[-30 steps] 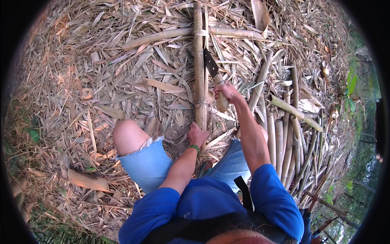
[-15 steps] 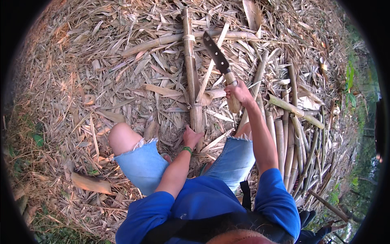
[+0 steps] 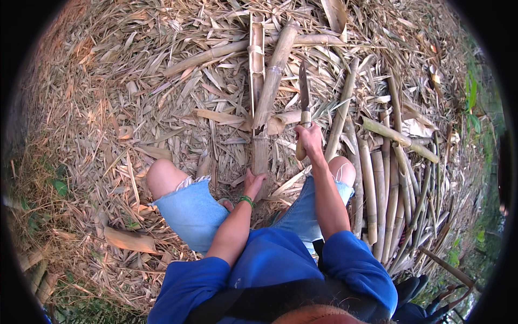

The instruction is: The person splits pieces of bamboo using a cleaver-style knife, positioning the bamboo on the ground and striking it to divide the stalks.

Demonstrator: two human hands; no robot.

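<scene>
My left hand (image 3: 254, 183) is wrapped round the near end of a bamboo pole (image 3: 260, 154) between my knees. Beyond its middle the pole is split lengthwise: one half (image 3: 257, 70) points straight ahead with its hollow side up, and the other piece (image 3: 276, 70) leans off to the right, still meeting the pole at a ragged break. In my right hand (image 3: 309, 139) is the light wooden handle of a machete (image 3: 304, 89). Its dark blade points away from me, right of the leaning piece and apart from it.
A crosswise bamboo length (image 3: 210, 55) runs under the split pole's far part. On the right lies a pile of bamboo poles (image 3: 380, 183), one pole (image 3: 399, 140) slanting over it. Dry leaves (image 3: 135, 97) litter the ground. Part of another person (image 3: 431, 308) shows at lower right.
The pole's far part has parted, one piece swinging right and baring the hollow half. The machete has dropped lower and turned from slanting left to nearly straight ahead. My left hand keeps its place.
</scene>
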